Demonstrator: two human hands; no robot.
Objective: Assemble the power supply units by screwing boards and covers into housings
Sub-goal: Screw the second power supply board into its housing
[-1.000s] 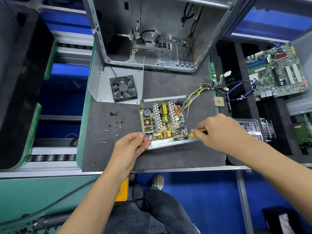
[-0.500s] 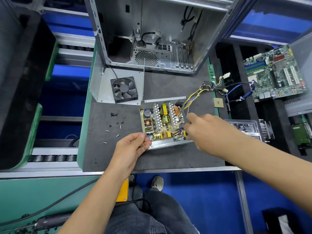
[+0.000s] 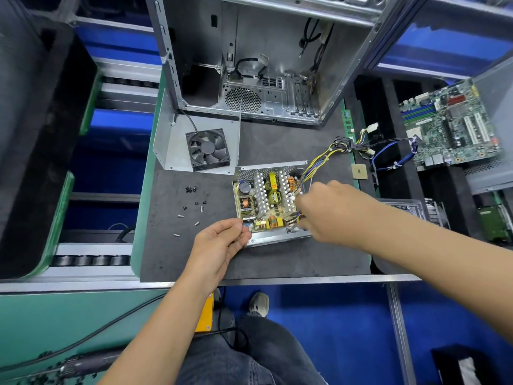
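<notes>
So the power supply sits dead centre of frame on the dark worktop, and it's only partway done by the look of it. The board is in the open metal housing, but there's no cover on it, so all the coils and heatsinks are on show. The cover with the fan is lying just up and left of it, separate. A scatter of loose screws sits left of the unit, so I'd say plenty of screwing is left.

Left hand has its fingers pinching the lower-left corner of the housing, steadying it. Right hand is curled over the right edge of the board near the wire bundle. There's a bit of yellow under it, but I can't tell what it's gripping, if anything.
</notes>
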